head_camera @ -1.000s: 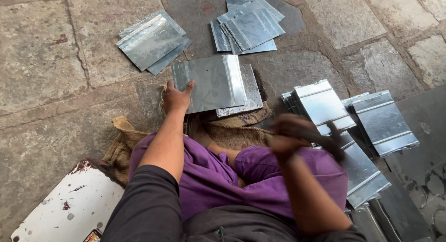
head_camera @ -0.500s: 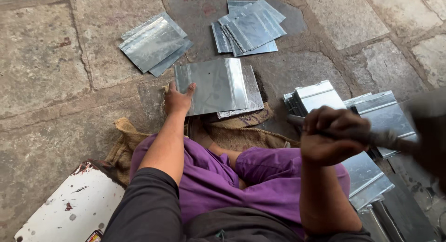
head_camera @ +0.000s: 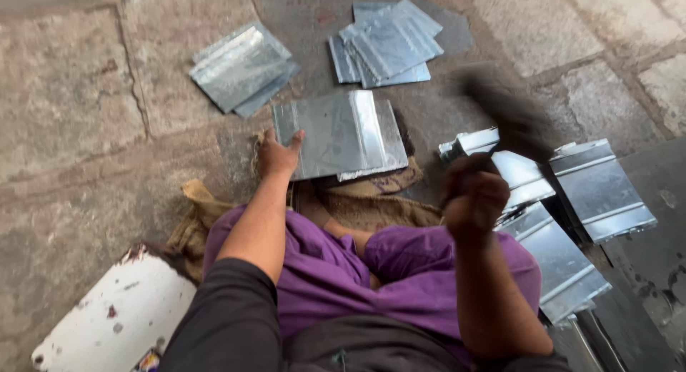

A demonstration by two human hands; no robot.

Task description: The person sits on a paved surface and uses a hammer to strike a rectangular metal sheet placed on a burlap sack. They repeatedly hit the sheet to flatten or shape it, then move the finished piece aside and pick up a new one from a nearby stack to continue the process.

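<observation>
I sit on the stone floor with my legs in purple trousers folded under me. My left hand (head_camera: 277, 156) presses flat on the near left corner of a grey metal sheet (head_camera: 336, 132) that lies on top of another sheet in front of me. My right hand (head_camera: 473, 193) is raised in a fist around the handle of a dark mallet (head_camera: 506, 111), whose head is blurred above and to the right of the sheet.
Two piles of cut metal sheets (head_camera: 243, 68) (head_camera: 386, 43) lie further out on the floor. Folded sheets (head_camera: 600, 190) are stacked at my right. A brown sack (head_camera: 371, 200) lies under the work. A white chipped panel (head_camera: 107, 315) rests at my left.
My right hand has swung the mallet from low at the right up and inward toward the sheet. My left hand has stayed on the sheet's corner.
</observation>
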